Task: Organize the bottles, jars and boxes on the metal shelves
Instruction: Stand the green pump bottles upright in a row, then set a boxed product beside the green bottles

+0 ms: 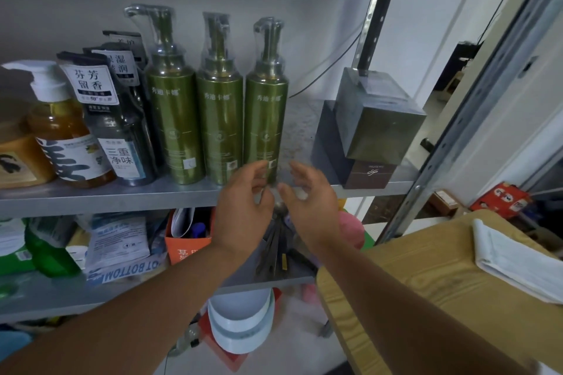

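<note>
Left hand (243, 210) and right hand (310, 201) hover empty, fingers loosely spread. The rightmost bottle (266, 118) stands upright just beyond them, nearer the left hand.

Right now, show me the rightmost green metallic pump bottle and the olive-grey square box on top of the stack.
rightmost green metallic pump bottle (265, 118): head view, middle of its body.
olive-grey square box (384, 137): head view, its front face.

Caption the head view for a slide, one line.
Left hand and right hand open in front of the rightmost green pump bottle on the metal shelf, stacked boxes to its right.
</note>
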